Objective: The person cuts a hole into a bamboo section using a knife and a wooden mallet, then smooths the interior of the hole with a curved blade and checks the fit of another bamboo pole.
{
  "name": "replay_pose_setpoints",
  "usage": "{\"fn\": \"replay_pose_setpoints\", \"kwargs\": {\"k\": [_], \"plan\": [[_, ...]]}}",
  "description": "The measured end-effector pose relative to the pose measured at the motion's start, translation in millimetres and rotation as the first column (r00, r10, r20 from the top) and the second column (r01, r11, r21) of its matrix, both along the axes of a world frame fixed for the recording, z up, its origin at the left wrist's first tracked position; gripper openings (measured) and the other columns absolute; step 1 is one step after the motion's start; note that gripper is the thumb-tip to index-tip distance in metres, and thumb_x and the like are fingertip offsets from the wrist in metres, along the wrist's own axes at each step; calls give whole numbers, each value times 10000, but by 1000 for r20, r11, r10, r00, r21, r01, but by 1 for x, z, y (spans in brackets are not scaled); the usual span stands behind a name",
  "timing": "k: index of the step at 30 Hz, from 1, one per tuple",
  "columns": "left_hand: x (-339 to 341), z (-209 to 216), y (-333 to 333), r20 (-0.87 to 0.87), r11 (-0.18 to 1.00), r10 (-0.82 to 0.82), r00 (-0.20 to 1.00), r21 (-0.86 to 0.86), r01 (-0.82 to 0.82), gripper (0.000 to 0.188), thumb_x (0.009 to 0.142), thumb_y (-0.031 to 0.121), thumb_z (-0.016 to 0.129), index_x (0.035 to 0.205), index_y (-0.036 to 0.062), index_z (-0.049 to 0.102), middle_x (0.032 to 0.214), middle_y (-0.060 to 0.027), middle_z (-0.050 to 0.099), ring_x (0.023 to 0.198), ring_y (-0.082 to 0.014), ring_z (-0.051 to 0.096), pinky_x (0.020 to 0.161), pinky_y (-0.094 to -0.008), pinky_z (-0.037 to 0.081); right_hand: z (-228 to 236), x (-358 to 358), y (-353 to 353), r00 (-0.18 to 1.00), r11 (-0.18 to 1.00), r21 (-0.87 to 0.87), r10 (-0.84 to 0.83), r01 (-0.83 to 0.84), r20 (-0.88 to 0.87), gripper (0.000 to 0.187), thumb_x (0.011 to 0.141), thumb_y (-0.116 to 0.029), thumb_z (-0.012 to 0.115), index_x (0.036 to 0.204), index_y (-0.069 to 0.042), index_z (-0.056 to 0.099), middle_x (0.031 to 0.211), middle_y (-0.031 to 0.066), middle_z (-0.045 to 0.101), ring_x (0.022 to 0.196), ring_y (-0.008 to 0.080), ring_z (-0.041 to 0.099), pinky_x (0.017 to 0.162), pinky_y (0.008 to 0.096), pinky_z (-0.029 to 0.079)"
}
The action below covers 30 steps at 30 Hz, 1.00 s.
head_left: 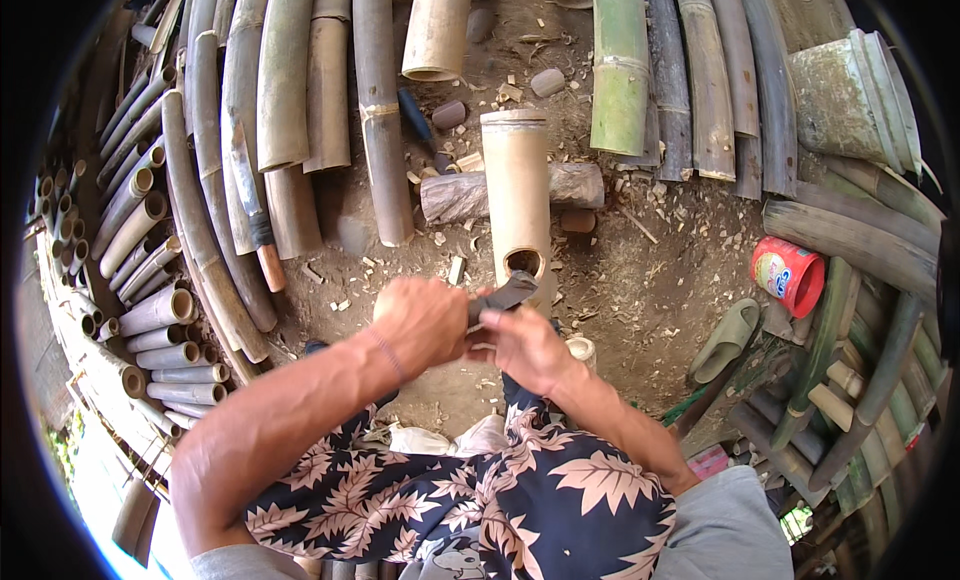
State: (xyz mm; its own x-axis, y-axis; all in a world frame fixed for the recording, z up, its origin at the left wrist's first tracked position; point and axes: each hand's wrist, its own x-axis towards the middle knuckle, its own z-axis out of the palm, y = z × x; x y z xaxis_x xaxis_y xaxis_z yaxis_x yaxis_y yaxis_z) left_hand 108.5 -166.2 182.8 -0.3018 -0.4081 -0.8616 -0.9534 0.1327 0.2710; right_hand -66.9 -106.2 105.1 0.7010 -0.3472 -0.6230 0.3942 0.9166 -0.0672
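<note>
My left hand (425, 320) is closed in a fist around one end of a dark grey, flat, strip-like piece (508, 294); its exact kind is unclear. The fingers of my right hand (525, 350) pinch the same piece from below, near its free end. Just beyond my hands, a pale peeled bamboo tube (516, 180) points away from me. An oval hole (523, 264) is cut in its near part, and the strip's tip overlaps the view just below that hole. A short log (450, 197) lies crosswise under the tube. My hands hide part of the tube's near end.
Bamboo poles (290, 80) lie on the left, with stacked cut tubes (185, 350) farther left. Green and grey poles (620, 70) lie at far right. A red container (772, 270), a sandal (724, 342) and a whitish bucket (850, 100) are on the right. Shavings litter the dirt floor (650, 290).
</note>
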Motion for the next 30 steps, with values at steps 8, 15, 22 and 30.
{"fn": "replay_pose_setpoints", "kwargs": {"k": [8, 15, 22, 30], "plan": [[-27, -33, 65, -359, 602, 790, 497, 608, -518, 1051, 833, 718, 630, 1404, -131, 389, 1103, -264, 658, 924, -336, 691, 851, -418, 550, 27, -85, -21, 720, 421, -619, 133, -663, -681, 583, 867, -149, 561, 1420, -19, 435, 1073, 143, 582, 1000, 219, 606, 875, 358, 495], [-106, -102, 39, -138, 62, 990, -16, 542, -838, 409, 980, 349, 546, 812, -6, 661, 610, -37, 565, 507, -125, 537, 474, -283, 422, 12, -87, -48, 284, 252, -230, 201, -940, -938, 416, 829, -204, 636, 1222, -88, 562, 773, 224, 677, 745, 424, 682, 669, 477, 534], [-111, -98, 38, 94, -492, 730, -677, 760, -425, 288, 953, 184, 501, 997, -42, 673, 647, -25, 573, 514, -116, 503, 475, -266, 414, 42, -50, -129, -20, -386, -63, 208, -920, -978, 399, 815, -153, 660, 1203, -67, 623, 753, 200, 699, 686, 377, 705, 630, 460, 581], [-107, -109, 53, 285, -574, 487, -825, 817, -57, 365, 1001, 273, 474, 1206, -2, 602, 1052, -87, 682, 973, -190, 635, 876, -364, 493, 33, -18, -146, 31, -732, -99, 105, -674, -994, 293, 838, -178, 649, 1079, -11, 639, 758, 182, 706, 696, 356, 710, 610, 428, 567]]}}
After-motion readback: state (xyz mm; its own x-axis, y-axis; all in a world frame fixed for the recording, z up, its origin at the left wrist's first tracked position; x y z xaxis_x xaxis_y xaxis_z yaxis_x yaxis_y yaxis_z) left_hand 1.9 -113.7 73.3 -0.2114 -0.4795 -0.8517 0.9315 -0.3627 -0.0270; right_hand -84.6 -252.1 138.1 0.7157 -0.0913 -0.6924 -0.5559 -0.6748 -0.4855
